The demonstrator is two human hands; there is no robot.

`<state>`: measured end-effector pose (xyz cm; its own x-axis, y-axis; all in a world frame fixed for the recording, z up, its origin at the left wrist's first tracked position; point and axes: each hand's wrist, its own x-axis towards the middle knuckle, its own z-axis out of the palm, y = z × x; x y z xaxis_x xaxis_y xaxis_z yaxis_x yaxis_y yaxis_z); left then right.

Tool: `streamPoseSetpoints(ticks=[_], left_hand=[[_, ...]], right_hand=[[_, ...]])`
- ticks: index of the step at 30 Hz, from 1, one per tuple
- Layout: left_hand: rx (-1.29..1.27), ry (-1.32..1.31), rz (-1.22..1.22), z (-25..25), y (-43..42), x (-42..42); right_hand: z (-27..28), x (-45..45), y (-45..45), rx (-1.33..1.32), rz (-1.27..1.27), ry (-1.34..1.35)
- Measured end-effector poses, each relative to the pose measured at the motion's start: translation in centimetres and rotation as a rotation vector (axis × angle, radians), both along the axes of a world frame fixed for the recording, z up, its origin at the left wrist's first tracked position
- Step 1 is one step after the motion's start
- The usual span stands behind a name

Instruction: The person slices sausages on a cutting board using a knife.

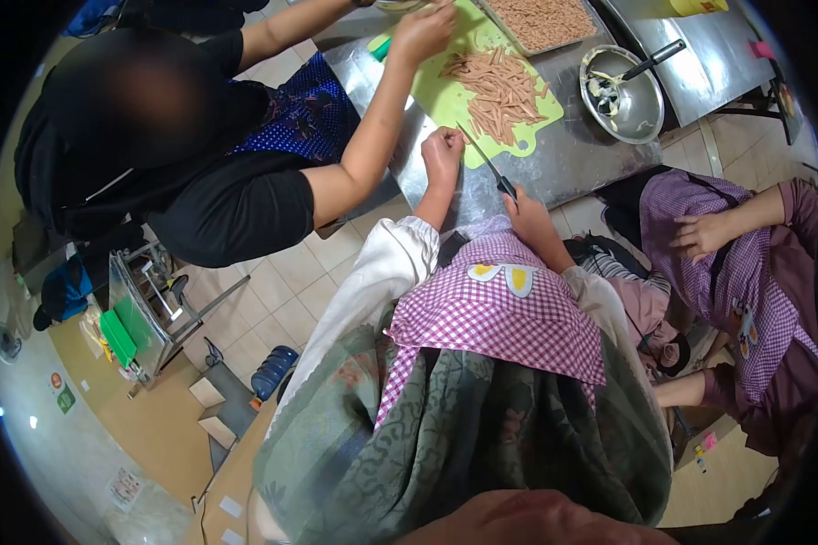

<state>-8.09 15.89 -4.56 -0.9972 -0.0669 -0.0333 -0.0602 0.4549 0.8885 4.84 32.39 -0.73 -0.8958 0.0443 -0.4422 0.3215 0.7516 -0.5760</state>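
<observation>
My right hand (527, 216) is closed round the black handle of a knife (488, 164), whose blade points up and left over the edge of a green cutting board (552, 104). Close to the knife tip, my left hand (443, 150) rests at the board's lower left edge with its fingers curled together; whatever is between them is too small to make out. Thin pinkish-brown strips (500, 86) lie piled on the board just beyond both hands.
A metal bowl (643, 123) with a black-handled utensil and a tray of small brown pieces (545, 20) stand on the steel table (573, 159). A co-worker's arms (373, 150) reach over from the left. Another person (736, 263) is at the right.
</observation>
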Motion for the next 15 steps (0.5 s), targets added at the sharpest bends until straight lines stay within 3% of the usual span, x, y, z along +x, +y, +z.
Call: streamPoseSetpoints(ticks=[15], left_hand=[[-0.046, -0.037, 0.016, -0.9, -0.1, 0.3]], right_hand=[[0.6, -0.6, -0.9, 0.037, 0.027, -0.062]])
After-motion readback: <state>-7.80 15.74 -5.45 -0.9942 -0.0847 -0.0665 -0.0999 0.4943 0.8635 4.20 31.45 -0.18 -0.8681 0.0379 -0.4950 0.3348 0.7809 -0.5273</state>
